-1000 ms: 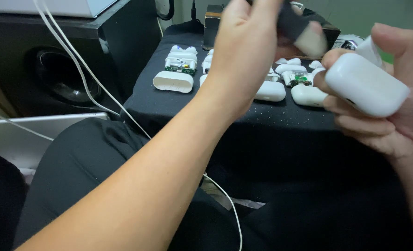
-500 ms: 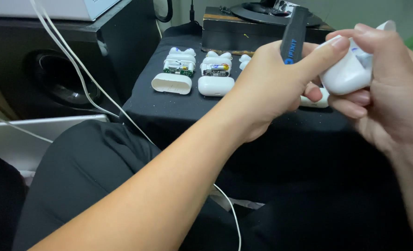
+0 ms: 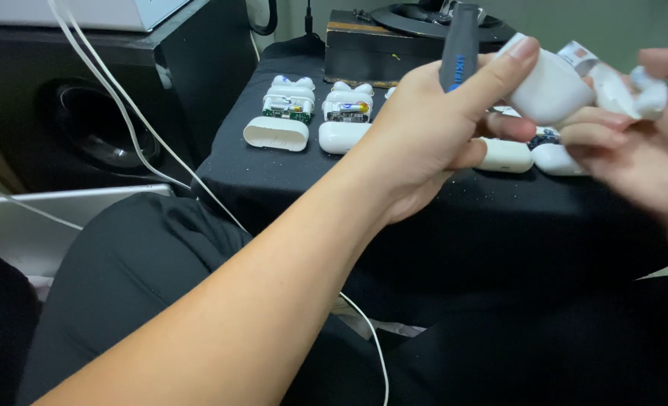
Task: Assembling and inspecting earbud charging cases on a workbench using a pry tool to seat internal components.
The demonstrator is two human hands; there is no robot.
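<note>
My left hand reaches across from the lower left and grips a dark pen-like tool that points upward. Its thumb tip presses on a white earbud case. My right hand holds that case from below and from the right, with a crumpled white scrap pinched at its fingertips. Both hands hover above the black cloth-covered table. The case's underside is hidden by fingers.
Opened cases showing circuit boards and white shells lie in rows on the cloth, with more shells under my hands. A dark box stands behind. A black speaker and a white cable are at the left.
My left hand came back from over the table with the tool and set its thumb on the case. The right hand turned the case and now shows a crumpled scrap.
</note>
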